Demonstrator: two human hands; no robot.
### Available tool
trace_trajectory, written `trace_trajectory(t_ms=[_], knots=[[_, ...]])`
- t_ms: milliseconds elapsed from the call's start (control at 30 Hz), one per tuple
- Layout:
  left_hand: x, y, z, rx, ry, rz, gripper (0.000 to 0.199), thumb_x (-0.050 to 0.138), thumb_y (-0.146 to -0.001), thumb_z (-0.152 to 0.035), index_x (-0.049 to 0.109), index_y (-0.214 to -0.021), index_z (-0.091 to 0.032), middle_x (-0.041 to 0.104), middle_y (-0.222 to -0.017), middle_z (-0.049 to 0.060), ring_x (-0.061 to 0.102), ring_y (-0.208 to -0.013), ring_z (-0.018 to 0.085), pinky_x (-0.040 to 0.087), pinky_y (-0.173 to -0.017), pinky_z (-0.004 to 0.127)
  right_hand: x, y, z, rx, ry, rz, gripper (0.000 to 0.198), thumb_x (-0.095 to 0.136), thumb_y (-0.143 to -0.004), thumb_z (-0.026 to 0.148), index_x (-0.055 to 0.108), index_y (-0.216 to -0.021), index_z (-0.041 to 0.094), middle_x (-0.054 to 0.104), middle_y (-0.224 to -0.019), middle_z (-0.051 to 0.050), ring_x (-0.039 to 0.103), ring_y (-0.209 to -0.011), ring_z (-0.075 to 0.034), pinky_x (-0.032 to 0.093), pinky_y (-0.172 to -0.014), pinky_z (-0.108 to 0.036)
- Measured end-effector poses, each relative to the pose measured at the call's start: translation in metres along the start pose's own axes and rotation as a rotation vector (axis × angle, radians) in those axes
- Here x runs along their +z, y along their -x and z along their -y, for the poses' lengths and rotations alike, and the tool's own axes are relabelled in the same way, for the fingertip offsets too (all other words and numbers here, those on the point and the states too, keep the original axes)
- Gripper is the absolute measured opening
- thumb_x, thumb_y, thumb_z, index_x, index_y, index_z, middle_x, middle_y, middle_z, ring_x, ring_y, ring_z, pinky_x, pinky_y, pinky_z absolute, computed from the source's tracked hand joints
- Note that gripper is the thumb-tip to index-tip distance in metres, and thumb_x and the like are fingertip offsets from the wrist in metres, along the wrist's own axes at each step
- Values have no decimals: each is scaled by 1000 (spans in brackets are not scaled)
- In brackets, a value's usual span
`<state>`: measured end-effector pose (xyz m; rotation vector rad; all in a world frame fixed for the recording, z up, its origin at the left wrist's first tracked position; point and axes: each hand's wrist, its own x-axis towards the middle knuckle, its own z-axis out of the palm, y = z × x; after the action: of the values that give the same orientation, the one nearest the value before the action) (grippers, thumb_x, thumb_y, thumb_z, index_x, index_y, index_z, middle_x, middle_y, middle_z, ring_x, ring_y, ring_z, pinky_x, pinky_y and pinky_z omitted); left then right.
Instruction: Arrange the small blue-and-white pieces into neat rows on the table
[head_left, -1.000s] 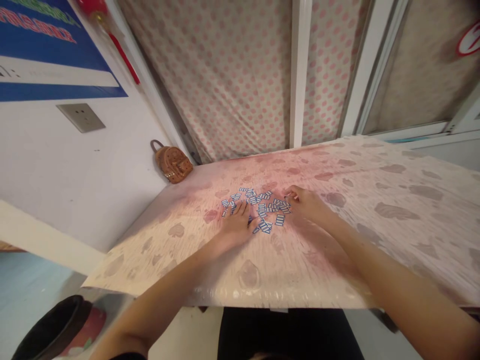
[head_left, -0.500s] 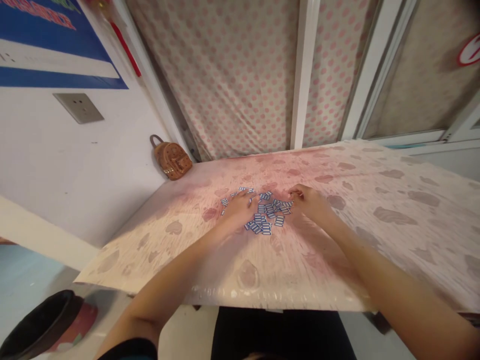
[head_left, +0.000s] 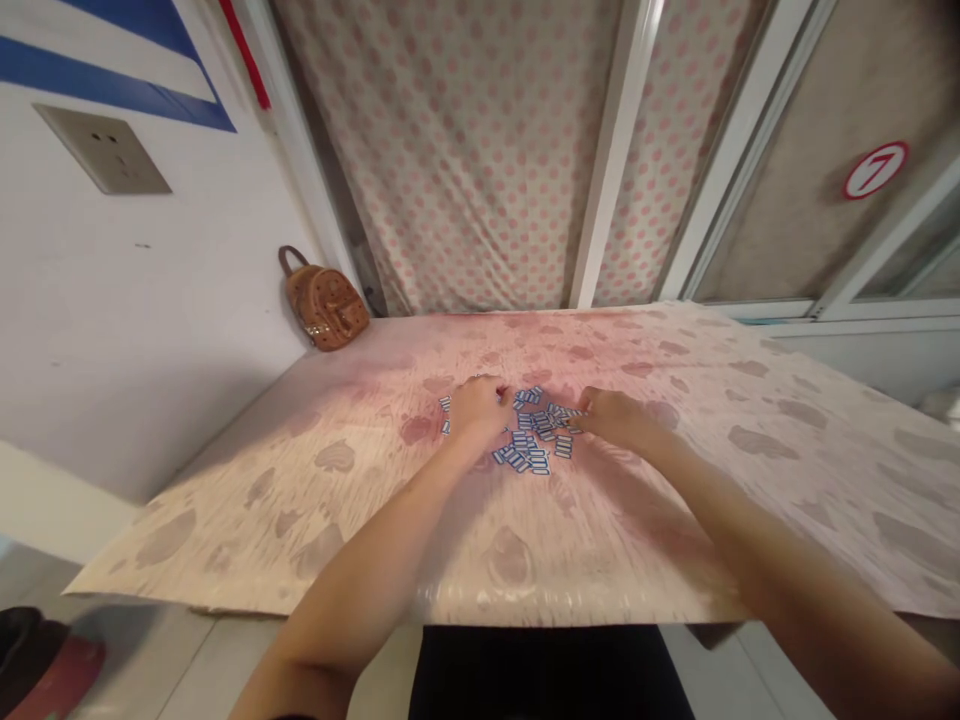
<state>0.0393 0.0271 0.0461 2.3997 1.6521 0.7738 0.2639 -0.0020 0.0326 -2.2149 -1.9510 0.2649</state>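
The grip of the right hand [head_left: 615, 416] is resting half-curled at the right edge of the blue-and-white pieces [head_left: 535, 423], though one cannot tell whether it is pinching any; the left hand [head_left: 478, 407] is arching over their left side, its hold hidden. The pieces are overlapping on the patterned surface [head_left: 457, 540], mostly between both hands.

Dressed in plain black cloth [head_left: 551, 674] across the lap, with a sliver of dark sleeve [head_left: 294, 716] edging the left arm [head_left: 367, 575], and bare down to the left hand [head_left: 480, 408], likewise along the right arm [head_left: 739, 525] to the right hand [head_left: 611, 416].
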Motion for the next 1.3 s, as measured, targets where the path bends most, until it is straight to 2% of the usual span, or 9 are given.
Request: trace_trajectory(t_ms=[133, 233, 467, 633, 767, 933, 1033, 1167, 1300], knots=[[-1, -1, 0, -16, -9, -6, 26, 52, -90, -33, 76, -87, -24, 75, -92, 7, 67, -86, 22, 45, -73, 29, 12, -9, 31, -96, 80, 14, 27, 64, -76, 17, 60, -103, 12, 70, -95, -17, 66, -89, -25, 38, -65, -27], [4, 0, -1, -24, 11, 18, 27, 51, -91, -35, 76, -85, -24, 75, -91, 7, 67, -85, 22, 46, -73, 30, 17, -12, 40, -144, 74, 13, 27, 59, -77, 9, 59, -104, 12, 71, -95, -13, 66, -89, -21, 39, -68, -25], [27, 1, 4, 174, 211, 47, 21, 58, -88, -29, 75, -100, -25, 74, -105, 4, 65, -103, 22, 47, -93, 33, 16, -7, 10, -110, 54, -38, 24, 65, -80, 36, 58, -94, 18, 69, -86, -9, 65, -78, -22, 38, -60, -27], [42, 2, 2, 330, 224, 164, 32, 66, -83, -32, 71, -114, -25, 69, -118, 5, 59, -114, 23, 42, -103, 35, 22, -5, 11, -203, -5, -42, 20, 65, -80, 25, 59, -97, 17, 68, -95, -13, 65, -86, -23, 42, -68, -28], [44, 3, 0, 234, 108, 202, 26, 66, -81, -30, 73, -106, -25, 69, -111, 7, 58, -113, 25, 44, -101, 36, 28, 0, 27, -303, -140, -23, 25, 57, -81, 12, 58, -106, 15, 67, -108, -14, 64, -92, -22, 44, -75, -29], [36, 0, 9, 124, 45, 84, 18, 61, -82, -24, 75, -95, -22, 71, -103, 9, 61, -106, 28, 47, -95, 39, 33, 0, 31, -322, -309, -99, 29, 49, -80, 2, 57, -105, 15, 70, -104, -12, 65, -92, -20, 45, -78, -29], [33, -3, 13, 118, 236, 40, 17, 64, -84, -30, 75, -94, -21, 73, -102, 7, 64, -103, 25, 47, -94, 36, 32, -4, 28, -319, -454, -127, 17, 49, -84, 10, 59, -96, 19, 71, -92, -5, 65, -82, -17, 47, -73, -27], [38, -6, 13, 139, 625, 118, 17, 65, -85, -32, 73, -91, -19, 75, -92, 4, 68, -85, 17, 50, -77, 26, 29, -6, 29, -335, -660, -78, 12, 51, -81, 15, 59, -87, 21, 69, -82, -1, 64, -75, -14, 49, -66, -24], [42, -11, 14, 47, 741, 52, 10, 65, -83, -23, 70, -80, -16, 73, -78, 3, 66, -71, 14, 47, -65, 22, 28, -9, 26, -340, -767, -122, 12, 52, -80, 18, 58, -90, 21, 68, -81, -1, 65, -75, -15, 50, -70, -26]])
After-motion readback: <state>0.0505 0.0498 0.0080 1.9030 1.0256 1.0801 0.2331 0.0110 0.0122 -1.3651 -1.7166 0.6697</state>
